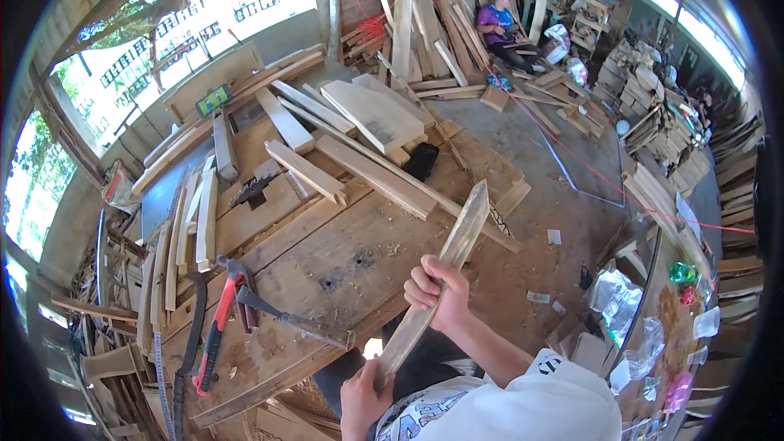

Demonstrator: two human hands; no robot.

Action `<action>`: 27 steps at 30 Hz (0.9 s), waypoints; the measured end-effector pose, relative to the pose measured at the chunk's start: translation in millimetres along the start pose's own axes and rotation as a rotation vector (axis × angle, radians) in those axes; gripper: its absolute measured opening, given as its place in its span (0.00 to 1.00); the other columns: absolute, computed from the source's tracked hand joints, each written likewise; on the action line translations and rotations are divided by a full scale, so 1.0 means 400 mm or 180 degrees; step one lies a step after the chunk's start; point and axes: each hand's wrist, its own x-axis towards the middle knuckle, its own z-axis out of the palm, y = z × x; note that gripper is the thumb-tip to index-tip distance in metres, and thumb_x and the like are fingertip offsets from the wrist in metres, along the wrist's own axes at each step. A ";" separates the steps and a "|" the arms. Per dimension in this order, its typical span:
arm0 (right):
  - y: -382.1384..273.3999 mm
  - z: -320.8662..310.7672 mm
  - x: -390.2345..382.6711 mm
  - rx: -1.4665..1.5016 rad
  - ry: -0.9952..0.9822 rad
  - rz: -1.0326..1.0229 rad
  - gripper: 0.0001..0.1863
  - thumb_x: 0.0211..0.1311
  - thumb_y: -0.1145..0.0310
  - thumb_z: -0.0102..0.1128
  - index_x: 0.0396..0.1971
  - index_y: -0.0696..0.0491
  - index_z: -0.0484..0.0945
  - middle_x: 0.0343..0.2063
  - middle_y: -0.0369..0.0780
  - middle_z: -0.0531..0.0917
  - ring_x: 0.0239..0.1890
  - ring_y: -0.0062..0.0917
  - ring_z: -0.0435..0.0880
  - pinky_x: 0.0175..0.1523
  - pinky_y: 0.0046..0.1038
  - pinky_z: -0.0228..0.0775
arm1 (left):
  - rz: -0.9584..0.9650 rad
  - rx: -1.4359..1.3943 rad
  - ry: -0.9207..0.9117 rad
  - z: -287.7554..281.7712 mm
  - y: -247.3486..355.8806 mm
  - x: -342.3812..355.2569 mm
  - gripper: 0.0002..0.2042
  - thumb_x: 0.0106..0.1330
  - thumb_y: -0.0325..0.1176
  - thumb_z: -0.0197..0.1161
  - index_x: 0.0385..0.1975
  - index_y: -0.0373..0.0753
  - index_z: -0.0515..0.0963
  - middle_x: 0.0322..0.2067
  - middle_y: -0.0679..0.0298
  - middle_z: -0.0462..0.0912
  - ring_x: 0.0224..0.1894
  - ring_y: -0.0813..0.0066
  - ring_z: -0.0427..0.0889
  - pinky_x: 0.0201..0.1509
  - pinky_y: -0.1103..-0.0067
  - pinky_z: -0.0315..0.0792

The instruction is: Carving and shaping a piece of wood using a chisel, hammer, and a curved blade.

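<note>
A long wooden strip (465,233) with a pointed far end slants across the front of my body. My right hand (438,290) is closed around its middle. Lower down, my left hand (365,398) grips its near end, close to my lap. The strip is held above the right front part of the wooden workbench (327,249). To the left on the bench lie a tool with a red and black handle (217,327), a dark metal tool with a wooden handle (298,322), and a dark curved bar (193,331).
Boards and strips (367,114) cover the bench's far half, near a phone (214,100) with a lit screen. A person (498,28) sits among wood piles at the back. Plastic bags (614,302) and cups (706,322) lie to my right. A red line (563,143) crosses there.
</note>
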 end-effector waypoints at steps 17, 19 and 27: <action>0.201 -0.185 -0.210 -0.3538 -0.2772 0.0323 0.14 0.62 0.60 0.58 0.35 0.56 0.81 0.40 0.45 0.82 0.48 0.37 0.78 0.55 0.36 0.65 | -0.0312 -0.1931 0.1135 -0.126 -0.080 -0.064 0.10 0.54 0.17 0.66 0.35 0.33 0.77 0.25 0.72 0.72 0.25 0.86 0.65 0.29 0.86 0.60; 0.238 -0.221 -0.217 -0.3907 -0.2644 0.0880 0.16 0.63 0.56 0.55 0.36 0.55 0.81 0.42 0.45 0.82 0.49 0.38 0.77 0.56 0.37 0.65 | -0.0331 -0.1949 0.1165 -0.121 -0.091 -0.064 0.09 0.54 0.18 0.66 0.35 0.34 0.77 0.24 0.72 0.72 0.23 0.86 0.64 0.28 0.87 0.60; 0.274 -0.190 -0.178 -0.5419 -0.3416 0.1861 0.19 0.54 0.53 0.61 0.41 0.49 0.84 0.34 0.42 0.86 0.39 0.36 0.84 0.45 0.36 0.74 | -0.0078 -0.1607 0.1206 -0.109 -0.104 -0.068 0.10 0.56 0.20 0.66 0.37 0.32 0.77 0.23 0.71 0.73 0.22 0.85 0.66 0.25 0.86 0.60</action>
